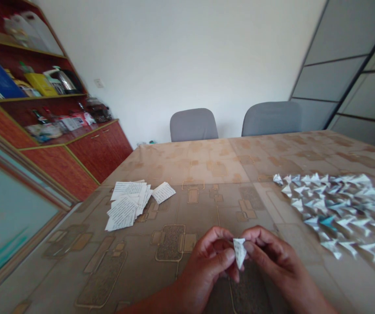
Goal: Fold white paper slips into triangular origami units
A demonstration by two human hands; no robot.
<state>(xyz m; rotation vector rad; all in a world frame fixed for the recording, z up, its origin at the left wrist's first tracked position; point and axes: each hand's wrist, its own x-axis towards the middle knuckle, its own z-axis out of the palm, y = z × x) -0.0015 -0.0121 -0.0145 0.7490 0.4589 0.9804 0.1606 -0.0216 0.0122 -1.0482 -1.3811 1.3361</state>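
Between my two hands, above the near part of the table, is a small folded paper piece with printing on it, narrow and pointed at the bottom. My left hand pinches its left side between thumb and fingers. From the right, my right hand grips its upper right edge with thumb and forefinger. A loose pile of printed paper slips lies to the left, with one single slip beside it. Over on the right stand rows of several folded paper pieces.
A patterned cloth covers the table. Two grey chairs, one left and one right, stand behind its far edge. A red-brown cabinet with filled shelves is at the left. Grey panelled doors rise at the right.
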